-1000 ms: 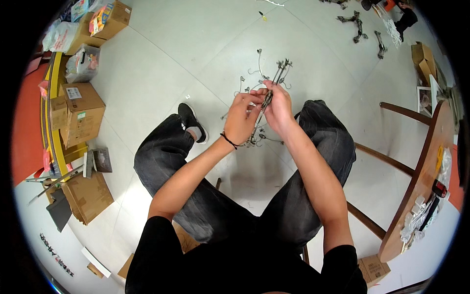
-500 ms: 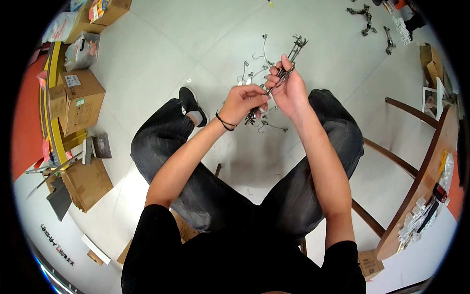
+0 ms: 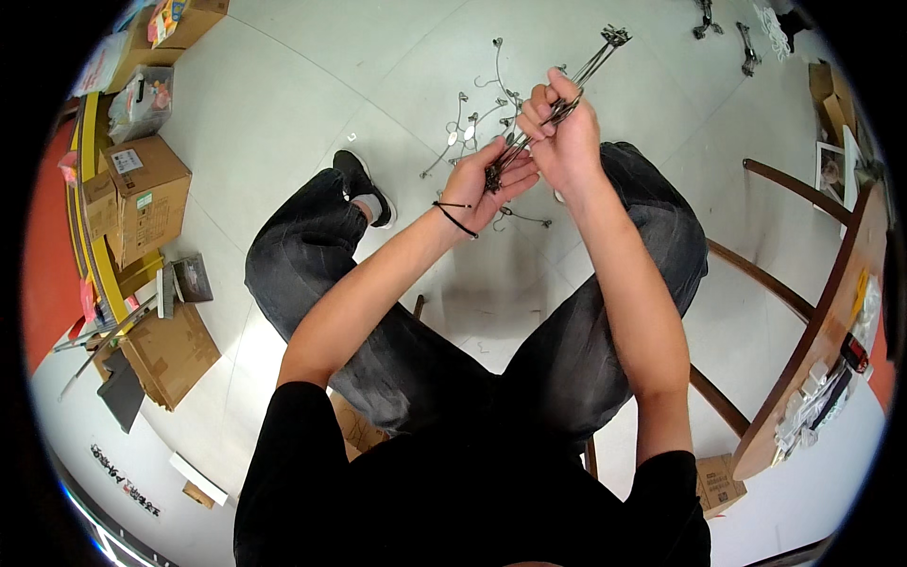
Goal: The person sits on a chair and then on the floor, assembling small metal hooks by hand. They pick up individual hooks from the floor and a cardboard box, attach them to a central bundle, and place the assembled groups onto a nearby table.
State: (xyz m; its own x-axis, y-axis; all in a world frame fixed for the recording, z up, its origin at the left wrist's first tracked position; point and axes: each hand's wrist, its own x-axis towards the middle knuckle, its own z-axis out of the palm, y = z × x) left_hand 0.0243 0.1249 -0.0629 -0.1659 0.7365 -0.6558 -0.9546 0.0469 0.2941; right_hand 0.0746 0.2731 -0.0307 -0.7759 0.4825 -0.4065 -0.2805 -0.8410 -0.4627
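Right of the black shoe (image 3: 355, 180), we hold a metal-rod bundle (image 3: 594, 65): our right hand (image 3: 571, 137) clasps it, our left hand (image 3: 480, 189) lies spread beneath its nearer end.

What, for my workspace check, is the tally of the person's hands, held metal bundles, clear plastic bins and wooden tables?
Hands: 2 (left hand, right hand)
Held metal bundle: 1
Clear plastic bin: 1
Wooden table: 1
Total: 5
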